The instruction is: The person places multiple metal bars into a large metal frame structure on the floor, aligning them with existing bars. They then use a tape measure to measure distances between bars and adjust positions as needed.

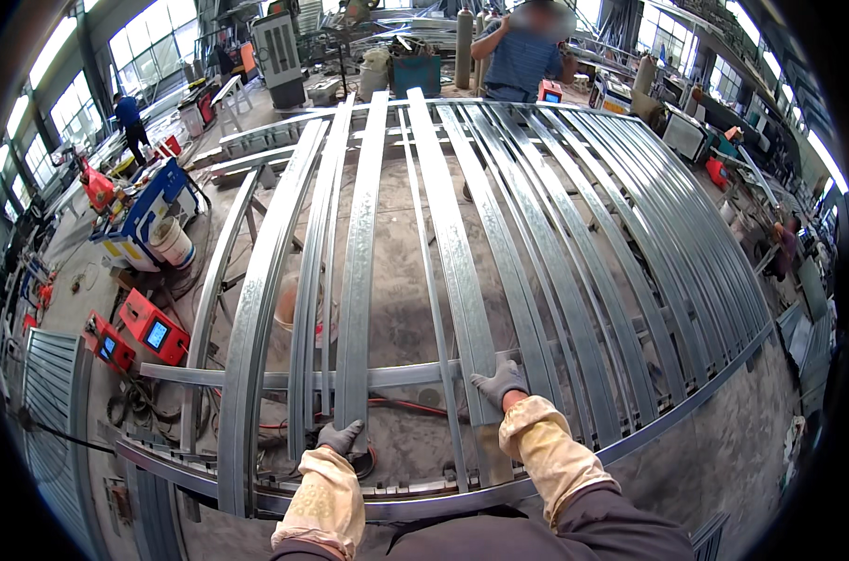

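My left hand [338, 437], in a grey glove, closes round the near end of a galvanized metal bar [358, 309]. To its right, my gloved right hand [504, 381] grips the right edge of a wider, shiny metal bar [457, 248] near its near end, the thumb lying over the top. Both bars run away from me across a long metal frame [387, 377]. Pale yellowish protective sleeves cover both forearms. The undersides of the bars and the fingertips beneath them are hidden.
Several parallel bars [700, 262] lie close together on the right. A person [518, 56] in blue stands at the frame's far side. Red machines with screens [156, 327], a bucket [173, 242] and a blue-white cart [144, 215] stand left. Cables [144, 411] lie on the floor.
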Tool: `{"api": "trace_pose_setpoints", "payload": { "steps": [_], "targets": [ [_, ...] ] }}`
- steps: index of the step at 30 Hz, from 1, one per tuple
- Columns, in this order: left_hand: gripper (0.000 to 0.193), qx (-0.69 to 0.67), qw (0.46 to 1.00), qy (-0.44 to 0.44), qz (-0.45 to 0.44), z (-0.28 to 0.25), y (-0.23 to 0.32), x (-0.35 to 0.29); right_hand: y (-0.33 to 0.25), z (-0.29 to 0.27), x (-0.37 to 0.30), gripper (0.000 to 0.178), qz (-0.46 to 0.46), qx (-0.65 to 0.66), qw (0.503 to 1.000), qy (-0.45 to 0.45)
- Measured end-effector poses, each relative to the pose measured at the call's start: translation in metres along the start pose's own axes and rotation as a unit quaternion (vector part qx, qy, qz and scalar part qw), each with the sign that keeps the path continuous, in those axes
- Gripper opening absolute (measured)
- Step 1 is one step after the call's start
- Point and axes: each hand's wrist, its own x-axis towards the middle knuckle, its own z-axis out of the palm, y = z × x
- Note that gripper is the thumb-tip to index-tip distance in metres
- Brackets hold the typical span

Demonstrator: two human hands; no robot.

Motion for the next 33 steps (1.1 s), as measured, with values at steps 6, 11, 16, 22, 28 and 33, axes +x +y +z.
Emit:
{"api": "trace_pose_setpoints", "payload": {
  "steps": [6, 11, 16, 22, 28, 33],
  "targets": [
    [0.056, -0.126, 0.989, -0.081, -0.004, 0.013, -0.001, -0.013, -0.012, 0.02, -0.02, 0.075, -0.17, -0.032, 0.977, 0.123],
    [0.054, -0.21, 0.972, -0.102, -0.005, 0.034, 0.048, -0.057, -0.066, 0.094, -0.02, 0.068, -0.154, 0.267, 0.951, -0.027],
    [0.044, -0.279, 0.956, -0.078, 0.046, 0.046, 0.059, -0.07, -0.083, 0.154, 0.003, 0.061, -0.068, 0.452, 0.858, -0.233],
    [0.042, -0.366, 0.928, -0.063, 0.032, 0.019, 0.061, -0.113, -0.033, 0.147, 0.012, 0.06, -0.076, 0.28, 0.956, -0.047],
    [0.042, -0.311, 0.948, -0.023, 0.06, 0.015, 0.023, -0.138, -0.023, 0.09, -0.052, 0.053, -0.056, 0.375, 0.916, -0.128],
    [0.041, -0.329, 0.942, -0.045, 0.056, 0.022, 0.002, -0.142, -0.007, 0.1, -0.092, 0.044, -0.056, 0.392, 0.912, -0.11]
  ]
}}
